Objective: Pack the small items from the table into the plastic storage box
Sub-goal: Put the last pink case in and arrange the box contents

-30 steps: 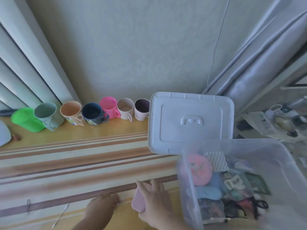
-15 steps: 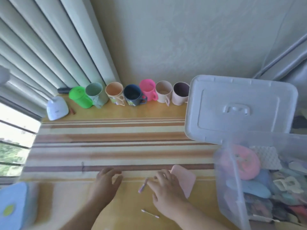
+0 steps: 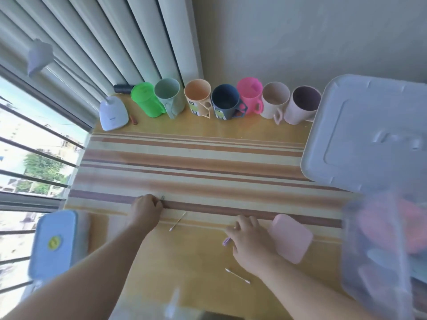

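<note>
The clear plastic storage box (image 3: 360, 257) stands at the right edge, blurred, with several items inside. My left hand (image 3: 147, 207) has its fingers curled at a small dark clip (image 3: 162, 197) on the striped cloth and pinches it. My right hand (image 3: 250, 241) rests palm down on the table with its fingers loosely spread. A small purple item (image 3: 226, 241) peeks out beside its thumb. A flat pink pad (image 3: 291, 237) lies just right of that hand. One cotton swab (image 3: 177, 221) lies between my hands, and a second cotton swab (image 3: 238, 276) lies nearer me.
The box's white lid (image 3: 369, 135) leans at the back right. A row of coloured mugs (image 3: 226, 100) lines the wall, with a white lamp base (image 3: 113, 114) at its left end. A blue-lidded container (image 3: 56, 243) sits at the table's left edge by the window.
The view swung left and down. My right hand let go of the pink pad, which now lies on the table. My left hand reached forward to the dark clip.
</note>
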### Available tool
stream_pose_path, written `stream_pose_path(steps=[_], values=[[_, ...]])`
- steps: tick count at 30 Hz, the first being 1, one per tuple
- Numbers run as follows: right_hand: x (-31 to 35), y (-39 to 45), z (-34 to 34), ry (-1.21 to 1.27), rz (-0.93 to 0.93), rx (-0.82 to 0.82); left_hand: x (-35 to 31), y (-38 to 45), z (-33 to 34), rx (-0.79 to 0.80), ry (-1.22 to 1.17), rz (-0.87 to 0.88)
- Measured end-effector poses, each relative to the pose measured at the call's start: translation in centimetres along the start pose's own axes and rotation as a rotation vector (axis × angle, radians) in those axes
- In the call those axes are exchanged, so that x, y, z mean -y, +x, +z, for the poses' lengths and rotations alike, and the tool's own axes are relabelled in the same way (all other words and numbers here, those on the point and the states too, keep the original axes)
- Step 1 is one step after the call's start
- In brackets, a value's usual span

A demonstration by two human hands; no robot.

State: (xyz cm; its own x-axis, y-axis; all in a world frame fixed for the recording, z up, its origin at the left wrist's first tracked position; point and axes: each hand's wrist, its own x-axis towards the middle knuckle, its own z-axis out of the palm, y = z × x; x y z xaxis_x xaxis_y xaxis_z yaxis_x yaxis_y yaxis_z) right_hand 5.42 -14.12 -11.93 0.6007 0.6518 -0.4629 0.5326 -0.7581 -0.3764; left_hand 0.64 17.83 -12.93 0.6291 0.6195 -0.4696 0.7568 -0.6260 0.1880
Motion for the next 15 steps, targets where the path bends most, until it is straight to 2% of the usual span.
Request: stream_pose_path(steps=[3,7,10,15], values=[[0.0,1.0,-0.1,-0.044,0.042,0.019,-1.1,-2.9,1.5,0.071,-0.019,0.163],[0.0,1.5,-0.2,-0.025,0.023,0.027,-0.6,-7.4,3.8,0.074,-0.103,0.241],[0.5,0.4,-0.3,0.085,0.003,0.077,-0.1,-9.1,5.0,0.047,-0.135,0.195],[0.6,-2.7,1.7,0.044,0.003,0.209,-0.3,-8.6,5.1,-0.039,-0.189,0.068]])
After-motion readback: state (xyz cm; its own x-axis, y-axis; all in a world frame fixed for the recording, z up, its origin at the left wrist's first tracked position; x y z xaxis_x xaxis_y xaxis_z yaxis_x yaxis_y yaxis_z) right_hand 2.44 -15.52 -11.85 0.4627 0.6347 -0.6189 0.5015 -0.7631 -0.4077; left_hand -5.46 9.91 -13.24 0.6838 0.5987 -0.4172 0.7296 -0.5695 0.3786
